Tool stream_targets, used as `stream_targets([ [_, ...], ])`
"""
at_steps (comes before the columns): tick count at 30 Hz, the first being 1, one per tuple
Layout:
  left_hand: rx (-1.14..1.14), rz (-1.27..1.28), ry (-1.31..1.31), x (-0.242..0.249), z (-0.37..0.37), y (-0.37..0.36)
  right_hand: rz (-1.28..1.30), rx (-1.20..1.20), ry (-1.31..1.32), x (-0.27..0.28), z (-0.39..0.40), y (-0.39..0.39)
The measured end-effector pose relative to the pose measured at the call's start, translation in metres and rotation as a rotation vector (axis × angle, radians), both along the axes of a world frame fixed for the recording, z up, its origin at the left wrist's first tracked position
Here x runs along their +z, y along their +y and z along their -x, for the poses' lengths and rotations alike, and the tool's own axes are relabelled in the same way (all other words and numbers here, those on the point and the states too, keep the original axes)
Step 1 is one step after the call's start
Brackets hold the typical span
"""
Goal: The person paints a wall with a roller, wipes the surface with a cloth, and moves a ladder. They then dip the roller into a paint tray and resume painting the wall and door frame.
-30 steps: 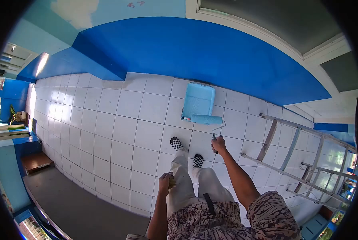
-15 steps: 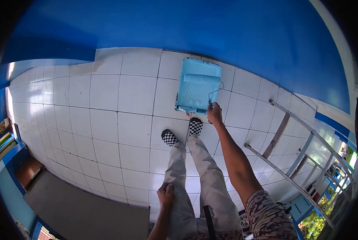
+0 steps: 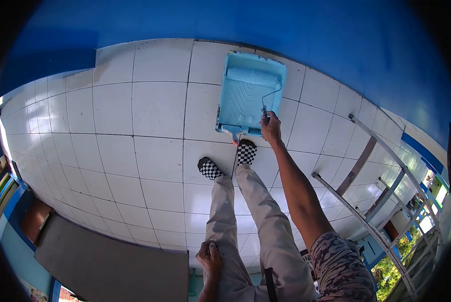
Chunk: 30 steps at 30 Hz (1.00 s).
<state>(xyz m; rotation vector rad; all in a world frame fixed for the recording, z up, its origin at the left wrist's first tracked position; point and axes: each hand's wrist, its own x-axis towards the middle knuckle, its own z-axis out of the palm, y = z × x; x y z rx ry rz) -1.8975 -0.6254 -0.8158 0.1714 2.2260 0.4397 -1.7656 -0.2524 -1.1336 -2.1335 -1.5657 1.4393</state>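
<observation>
My right hand (image 3: 271, 127) is closed round the handle of a paint roller (image 3: 253, 76), beside the right edge of a light blue paint tray (image 3: 245, 103). The roller lies across the upper, far part of the tray, over the light blue paint. My left hand (image 3: 210, 257) rests with curled fingers on the thigh of my pale trousers; whether it holds something small is hidden. A brush with a pale handle (image 3: 231, 132) lies at the tray's near edge, close to my checkered shoes.
A blue wall (image 3: 286, 35) rises beyond the white tiled floor (image 3: 157, 116). On the right stands a metal ladder (image 3: 381, 146). A grey surface (image 3: 109, 251) is at the lower left, near a brown box-like object (image 3: 36, 221).
My right hand has moved the roller slightly up and left within the tray, towards its far end. The view has shifted a little. My left hand stays on the thigh.
</observation>
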Motion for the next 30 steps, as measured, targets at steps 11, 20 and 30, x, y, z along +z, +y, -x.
stream_targets([
  [11, 0.013, 0.019, 0.015, -0.003, -0.002, 0.012, -0.333, 0.14, 0.08, -0.022, -0.026, -0.056],
  [20, 0.004, 0.064, 0.015, 0.002, -0.006, 0.024, 0.04, 0.008, 0.015, -0.005, -0.036, -0.107],
  [30, 0.031, 0.029, 0.01, -0.003, -0.013, 0.02, -0.003, 0.04, 0.101, 0.012, -0.019, -0.026],
])
